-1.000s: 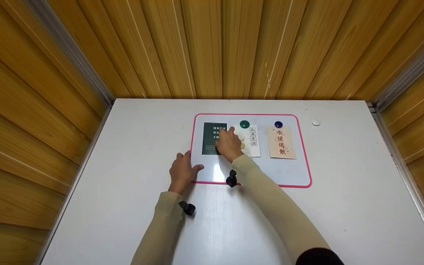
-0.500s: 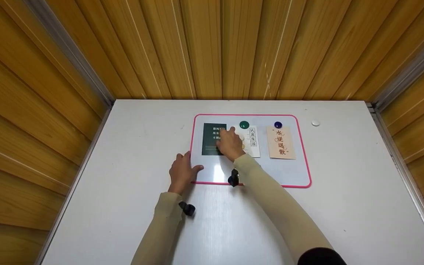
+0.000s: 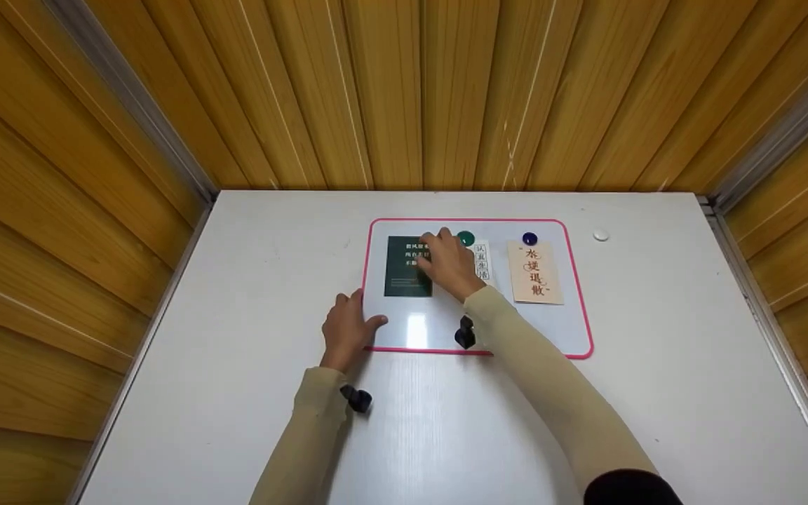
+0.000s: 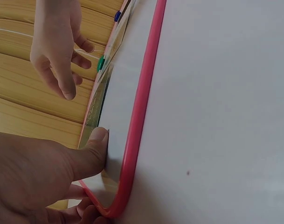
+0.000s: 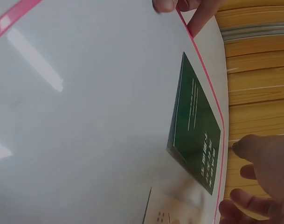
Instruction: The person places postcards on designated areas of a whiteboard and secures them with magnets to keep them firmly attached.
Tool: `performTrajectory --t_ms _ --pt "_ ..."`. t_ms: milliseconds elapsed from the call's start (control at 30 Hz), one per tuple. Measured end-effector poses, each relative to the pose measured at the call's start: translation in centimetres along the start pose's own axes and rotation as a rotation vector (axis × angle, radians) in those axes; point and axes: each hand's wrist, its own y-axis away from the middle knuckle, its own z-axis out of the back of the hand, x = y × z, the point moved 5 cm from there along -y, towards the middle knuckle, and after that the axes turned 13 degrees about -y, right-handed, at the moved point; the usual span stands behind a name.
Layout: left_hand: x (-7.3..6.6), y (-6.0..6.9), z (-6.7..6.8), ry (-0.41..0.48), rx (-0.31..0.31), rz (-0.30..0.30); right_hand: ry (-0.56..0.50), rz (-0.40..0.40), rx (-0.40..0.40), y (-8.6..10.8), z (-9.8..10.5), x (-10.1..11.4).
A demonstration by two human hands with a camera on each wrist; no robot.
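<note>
A small whiteboard [image 3: 418,315] with a pink frame lies on the white table. At its left edge, my left hand [image 3: 346,328] holds the board, thumb on the surface and fingers around the frame, as the left wrist view shows. Above the board hovers my right hand [image 3: 452,264], fingers loosely bent and nothing between them. Beneath and beside it are a dark green card [image 5: 197,126] and a white card [image 3: 482,261], partly covered by the hand. A green magnet [image 3: 466,239] sits at the white card's top. A peach card [image 3: 536,273] lies under a dark blue magnet [image 3: 530,239].
A white round magnet [image 3: 600,235] lies on the table [image 3: 656,315] to the right of the board. Wood-patterned panels [image 3: 446,91] stand behind the table and at both sides.
My right hand has lifted and shifted slightly right from the green card's edge, uncovering more of that card and hiding more of the white one. My left hand stays at the board's edge.
</note>
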Motion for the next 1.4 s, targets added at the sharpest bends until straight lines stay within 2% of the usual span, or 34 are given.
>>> performTrajectory --t_ms 233,367,800,1133,1400 --pt "0.0 0.0 -0.1 0.006 0.012 0.019 -0.039 0.073 0.078 -0.5 1.4 -1.1" --pt "-0.1 0.0 -0.1 0.007 0.011 0.023 -0.016 0.133 0.102 -0.5 2.1 -1.6" --pt "0.0 0.1 -0.2 0.011 0.003 0.009 0.113 0.281 0.055 -0.6 4.6 -3.8" --pt "0.1 0.0 -0.3 0.027 0.013 0.024 0.184 0.286 0.041 -0.8 6.3 -5.8" --pt "0.0 -0.1 -0.2 0.024 0.014 0.03 0.22 0.243 0.032 -1.0 8.0 -7.6"
